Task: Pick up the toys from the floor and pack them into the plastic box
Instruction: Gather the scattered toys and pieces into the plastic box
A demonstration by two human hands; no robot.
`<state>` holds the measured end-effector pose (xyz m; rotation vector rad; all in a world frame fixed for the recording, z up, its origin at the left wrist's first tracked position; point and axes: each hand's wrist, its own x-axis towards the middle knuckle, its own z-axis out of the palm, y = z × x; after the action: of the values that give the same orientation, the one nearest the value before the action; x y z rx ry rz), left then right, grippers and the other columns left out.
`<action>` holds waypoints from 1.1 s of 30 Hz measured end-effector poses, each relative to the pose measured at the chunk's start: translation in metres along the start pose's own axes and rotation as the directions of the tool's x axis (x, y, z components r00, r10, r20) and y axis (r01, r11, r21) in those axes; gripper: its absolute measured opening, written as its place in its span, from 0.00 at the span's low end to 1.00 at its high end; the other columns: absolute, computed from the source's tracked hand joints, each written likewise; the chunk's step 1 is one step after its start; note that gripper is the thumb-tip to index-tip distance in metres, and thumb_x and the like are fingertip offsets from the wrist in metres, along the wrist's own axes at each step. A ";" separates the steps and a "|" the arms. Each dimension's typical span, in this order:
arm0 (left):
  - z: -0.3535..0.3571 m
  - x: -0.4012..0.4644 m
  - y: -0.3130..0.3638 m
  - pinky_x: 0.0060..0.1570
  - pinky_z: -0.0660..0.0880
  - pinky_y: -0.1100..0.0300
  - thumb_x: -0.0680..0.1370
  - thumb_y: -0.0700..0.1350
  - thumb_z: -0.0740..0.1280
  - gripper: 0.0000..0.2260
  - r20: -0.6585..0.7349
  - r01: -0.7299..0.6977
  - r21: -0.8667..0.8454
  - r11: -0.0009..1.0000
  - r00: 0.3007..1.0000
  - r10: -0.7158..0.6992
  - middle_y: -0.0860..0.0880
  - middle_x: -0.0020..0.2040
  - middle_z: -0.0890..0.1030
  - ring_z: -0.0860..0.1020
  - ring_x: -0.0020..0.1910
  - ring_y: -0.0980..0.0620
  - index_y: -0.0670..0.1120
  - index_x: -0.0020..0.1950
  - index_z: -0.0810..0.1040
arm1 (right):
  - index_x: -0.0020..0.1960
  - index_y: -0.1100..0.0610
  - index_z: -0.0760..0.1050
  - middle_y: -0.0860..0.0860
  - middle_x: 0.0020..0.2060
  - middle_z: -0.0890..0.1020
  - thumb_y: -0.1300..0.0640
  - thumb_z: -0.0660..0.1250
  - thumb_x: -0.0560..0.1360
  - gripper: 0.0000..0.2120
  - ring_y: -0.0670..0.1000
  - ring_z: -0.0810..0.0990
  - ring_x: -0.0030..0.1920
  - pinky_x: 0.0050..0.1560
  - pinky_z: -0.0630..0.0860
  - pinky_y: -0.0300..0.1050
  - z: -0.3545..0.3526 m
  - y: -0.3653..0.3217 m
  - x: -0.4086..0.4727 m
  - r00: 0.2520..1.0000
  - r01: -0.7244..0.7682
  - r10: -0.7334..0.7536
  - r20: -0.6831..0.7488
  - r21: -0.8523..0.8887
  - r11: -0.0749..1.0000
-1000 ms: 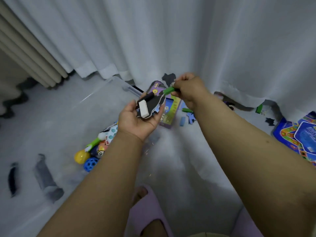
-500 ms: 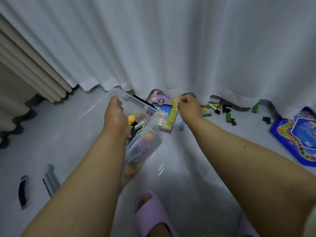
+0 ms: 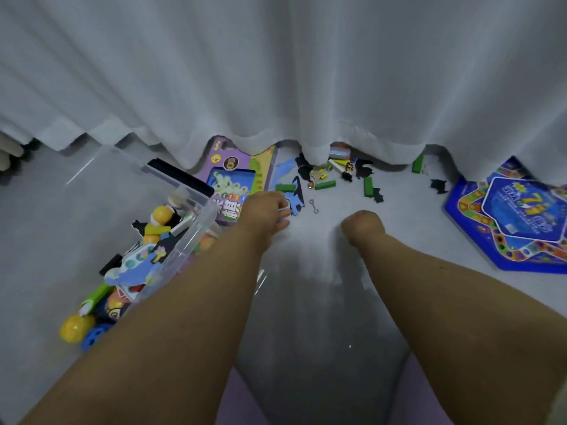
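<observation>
- Toys lie scattered on the pale floor along the hem of the white curtain (image 3: 306,72): green blocks (image 3: 324,184), black cut-out shapes (image 3: 363,170) and a blue foam piece (image 3: 294,204).
- I see my left hand (image 3: 264,214) reaching down beside the purple game box (image 3: 233,185), fingers curled over the blue foam piece; whether it grips it I cannot tell.
- My right hand (image 3: 362,227) hovers over bare floor, fingers curled under, holding nothing that I can see.
- At my left stands the clear plastic box (image 3: 196,237), already holding toys, among them a yellow ball (image 3: 162,214).
- Far right, a blue game board (image 3: 515,222) lies flat.
</observation>
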<state>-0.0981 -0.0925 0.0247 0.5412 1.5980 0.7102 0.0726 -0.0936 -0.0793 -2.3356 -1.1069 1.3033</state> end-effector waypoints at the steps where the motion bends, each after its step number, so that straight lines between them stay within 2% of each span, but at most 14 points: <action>1: 0.001 0.005 -0.003 0.41 0.75 0.59 0.80 0.38 0.59 0.09 0.013 0.017 -0.013 1.000 1.000 -0.017 0.46 0.38 0.73 0.74 0.36 0.52 0.44 0.41 0.73 | 0.55 0.57 0.77 0.59 0.60 0.78 0.61 0.59 0.77 0.11 0.58 0.77 0.59 0.57 0.74 0.45 0.000 -0.003 0.001 1.000 0.014 -0.014 -0.003 -0.042 0.999; 4: 0.003 0.022 -0.009 0.45 0.78 0.56 0.81 0.41 0.61 0.06 -0.005 0.044 -0.051 0.998 0.999 -0.044 0.45 0.42 0.78 0.79 0.40 0.51 0.42 0.52 0.76 | 0.62 0.63 0.75 0.59 0.60 0.77 0.62 0.58 0.78 0.15 0.58 0.75 0.62 0.60 0.72 0.45 0.003 -0.009 0.017 0.996 0.093 -0.093 0.012 -0.160 0.983; 6: 0.005 0.036 -0.010 0.45 0.79 0.55 0.81 0.42 0.61 0.07 -0.016 0.076 -0.065 0.995 0.997 -0.077 0.45 0.43 0.79 0.80 0.41 0.50 0.42 0.52 0.76 | 0.61 0.65 0.74 0.60 0.61 0.77 0.64 0.58 0.78 0.14 0.59 0.74 0.62 0.62 0.70 0.47 0.006 -0.015 0.024 0.985 0.173 -0.173 0.019 -0.208 0.963; 9: 0.012 0.052 -0.011 0.45 0.78 0.55 0.80 0.41 0.61 0.06 -0.031 0.129 -0.066 0.989 0.991 -0.131 0.44 0.44 0.79 0.79 0.41 0.49 0.42 0.49 0.77 | 0.55 0.62 0.77 0.58 0.55 0.79 0.63 0.60 0.77 0.10 0.58 0.76 0.57 0.55 0.72 0.46 0.012 -0.025 0.039 0.961 0.261 -0.273 -0.042 -0.184 0.948; 12: 0.021 0.068 -0.011 0.45 0.78 0.54 0.81 0.42 0.60 0.10 -0.044 0.156 -0.090 0.984 0.986 -0.160 0.44 0.42 0.79 0.78 0.40 0.49 0.39 0.57 0.77 | 0.53 0.60 0.78 0.59 0.51 0.80 0.63 0.60 0.76 0.10 0.58 0.76 0.55 0.50 0.72 0.46 0.015 -0.043 0.057 0.903 0.371 -0.413 -0.121 -0.265 0.890; 15: 0.027 0.080 -0.011 0.45 0.77 0.55 0.81 0.42 0.59 0.12 -0.025 0.188 -0.136 0.973 0.981 -0.194 0.44 0.42 0.78 0.77 0.39 0.49 0.39 0.62 0.75 | 0.54 0.59 0.80 0.58 0.51 0.80 0.63 0.61 0.75 0.12 0.59 0.75 0.55 0.51 0.73 0.48 0.016 -0.061 0.071 0.773 0.526 -0.625 -0.114 -0.436 0.730; 17: 0.028 0.087 -0.012 0.44 0.77 0.56 0.82 0.42 0.58 0.13 -0.016 0.203 -0.176 0.963 0.978 -0.209 0.44 0.42 0.78 0.77 0.39 0.49 0.39 0.63 0.74 | 0.56 0.59 0.80 0.59 0.52 0.81 0.63 0.62 0.75 0.13 0.60 0.76 0.55 0.53 0.73 0.50 0.019 -0.068 0.084 0.680 0.621 -0.734 0.005 -0.535 0.572; 19: 0.028 0.091 -0.014 0.44 0.77 0.56 0.82 0.42 0.58 0.13 -0.008 0.211 -0.210 0.955 0.976 -0.217 0.44 0.43 0.78 0.77 0.40 0.49 0.39 0.63 0.74 | 0.60 0.59 0.79 0.60 0.55 0.79 0.64 0.62 0.75 0.15 0.61 0.76 0.57 0.56 0.72 0.51 0.025 -0.070 0.097 0.645 0.664 -0.748 0.156 -0.598 0.448; 21: 0.027 0.095 -0.016 0.44 0.77 0.56 0.82 0.42 0.58 0.12 -0.007 0.213 -0.253 0.944 0.975 -0.221 0.44 0.43 0.78 0.78 0.41 0.49 0.39 0.63 0.74 | 0.59 0.60 0.78 0.60 0.54 0.79 0.65 0.61 0.75 0.14 0.61 0.76 0.56 0.54 0.71 0.50 0.027 -0.068 0.105 0.628 0.670 -0.752 0.201 -0.631 0.391; 24: 0.025 0.096 -0.015 0.42 0.78 0.57 0.81 0.41 0.59 0.12 -0.006 0.211 -0.307 0.928 0.975 -0.224 0.43 0.43 0.79 0.78 0.41 0.49 0.39 0.62 0.74 | 0.55 0.64 0.78 0.62 0.50 0.80 0.68 0.61 0.74 0.12 0.62 0.77 0.52 0.50 0.72 0.50 0.030 -0.069 0.109 0.591 0.688 -0.788 0.170 -0.616 0.384; 27: 0.022 0.094 -0.013 0.43 0.77 0.56 0.81 0.40 0.59 0.09 -0.012 0.223 -0.367 0.903 0.970 -0.244 0.43 0.43 0.78 0.78 0.41 0.48 0.39 0.58 0.75 | 0.51 0.67 0.78 0.65 0.43 0.80 0.73 0.63 0.69 0.13 0.64 0.79 0.46 0.45 0.74 0.53 0.034 -0.072 0.107 0.619 0.690 -0.780 0.090 -0.536 0.486; 30: 0.020 0.094 -0.012 0.42 0.77 0.55 0.82 0.43 0.57 0.10 -0.021 0.246 -0.430 0.869 0.959 -0.282 0.42 0.44 0.78 0.78 0.42 0.47 0.39 0.50 0.76 | 0.39 0.63 0.76 0.59 0.34 0.79 0.67 0.65 0.68 0.02 0.57 0.77 0.36 0.36 0.71 0.47 0.041 -0.082 0.084 0.621 0.747 -0.782 -0.053 -0.264 0.611; 31: 0.019 0.095 -0.012 0.42 0.77 0.54 0.82 0.46 0.56 0.13 -0.007 0.260 -0.468 0.845 0.955 -0.298 0.42 0.45 0.78 0.78 0.42 0.47 0.40 0.49 0.76 | 0.38 0.61 0.75 0.56 0.33 0.78 0.65 0.66 0.68 0.01 0.54 0.75 0.35 0.35 0.71 0.46 0.044 -0.086 0.072 0.611 0.774 -0.789 -0.056 -0.167 0.611; 33: 0.017 0.098 -0.013 0.47 0.77 0.52 0.83 0.49 0.54 0.16 0.060 0.297 -0.571 0.766 0.945 -0.322 0.42 0.49 0.79 0.78 0.46 0.46 0.41 0.53 0.77 | 0.37 0.58 0.75 0.53 0.33 0.78 0.60 0.68 0.68 0.03 0.50 0.73 0.36 0.37 0.72 0.45 0.046 -0.096 0.046 0.580 0.814 -0.814 0.018 -0.052 0.579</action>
<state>-0.0950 -0.0306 -0.0545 -0.1867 1.3675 0.9005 0.0020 -0.0019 -0.0831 -1.4446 -1.9059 0.8709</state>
